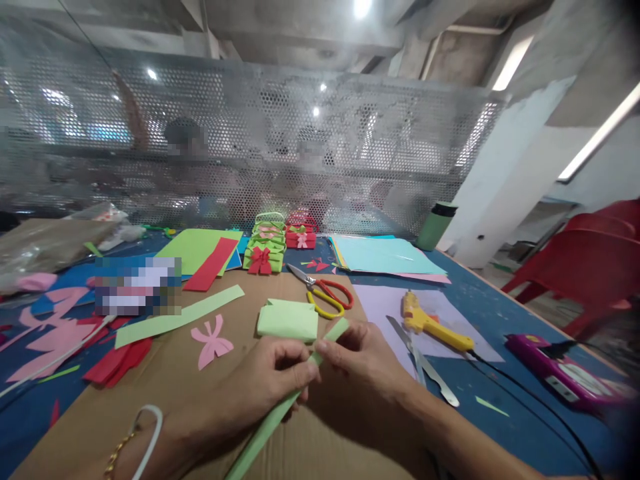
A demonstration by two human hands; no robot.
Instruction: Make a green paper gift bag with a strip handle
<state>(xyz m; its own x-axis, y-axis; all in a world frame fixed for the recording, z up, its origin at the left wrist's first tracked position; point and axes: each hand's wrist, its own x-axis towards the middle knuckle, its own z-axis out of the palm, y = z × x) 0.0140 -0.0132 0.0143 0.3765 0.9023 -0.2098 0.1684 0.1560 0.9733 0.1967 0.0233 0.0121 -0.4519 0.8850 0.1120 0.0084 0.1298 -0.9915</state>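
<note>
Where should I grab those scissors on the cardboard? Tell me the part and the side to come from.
Take the scissors by the red and yellow handle loops, probably coming from the right, near the right hand. The loops lie toward the right, the blades point up-left, away from it, and nothing covers the handles.

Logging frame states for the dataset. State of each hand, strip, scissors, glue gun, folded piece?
left hand: pinching the green strip
right hand: pinching the strip's upper end
green strip: held slanting above the cardboard
folded green piece: lying flat, folded
scissors: shut, lying flat
glue gun: lying on its side, cord attached
pink bow cutout: flat on the cardboard
</note>
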